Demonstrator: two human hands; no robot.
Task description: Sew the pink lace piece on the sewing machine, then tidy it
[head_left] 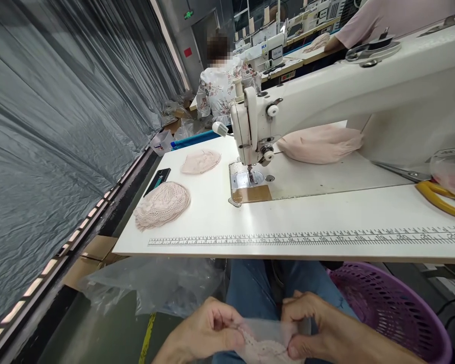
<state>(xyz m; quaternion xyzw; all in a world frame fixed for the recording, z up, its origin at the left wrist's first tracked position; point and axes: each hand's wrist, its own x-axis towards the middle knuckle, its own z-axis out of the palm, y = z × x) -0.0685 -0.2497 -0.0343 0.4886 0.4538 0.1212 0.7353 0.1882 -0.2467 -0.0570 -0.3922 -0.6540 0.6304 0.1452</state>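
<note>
Pinching lace [267, 348] — ruler [307, 239] shows 22

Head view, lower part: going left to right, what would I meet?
Cardboard → yellow floor stripe → left hand → sheer lace fabric → right hand → purple basket. The clear plastic bag overlaps, so I left it unplaced.

Sewing machine [333, 76], cut off at right; in front of it, lace cloth [267, 349], cut off at bottom; behind it, a person's blurred head [218, 48].
</note>
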